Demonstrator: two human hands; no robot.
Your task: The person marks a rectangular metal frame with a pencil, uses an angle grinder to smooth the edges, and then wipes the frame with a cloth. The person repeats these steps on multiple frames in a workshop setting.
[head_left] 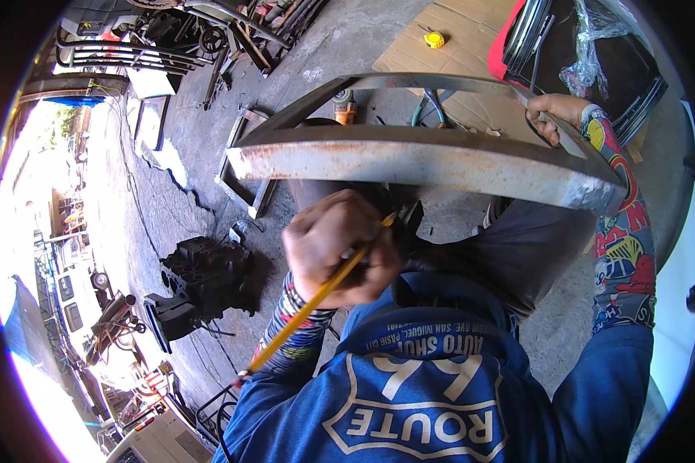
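A welded steel frame (409, 158) with rust specks is held up across the middle of the view. My right hand (556, 116) grips its right side, fingers wrapped round the bar. My left hand (340, 247) is closed on a yellow pencil (286, 335) below the frame's near bar; the pencil's sharpened end points up toward the bar, and I cannot tell whether it touches. My legs (510, 262) in dark trousers are beneath the frame. Behind the frame lie teal-handled pliers (439, 116) and an orange power tool (345, 113) on the floor.
Cardboard (409, 46) carries a yellow tape measure (435, 39). A smaller metal frame (259, 201) and a black cast part (208, 278) lie to the left on concrete. Scrap tubing (131, 48) is piled upper left; a wrapped dark panel (548, 46) sits upper right. Vehicles (77, 293) stand outside at left.
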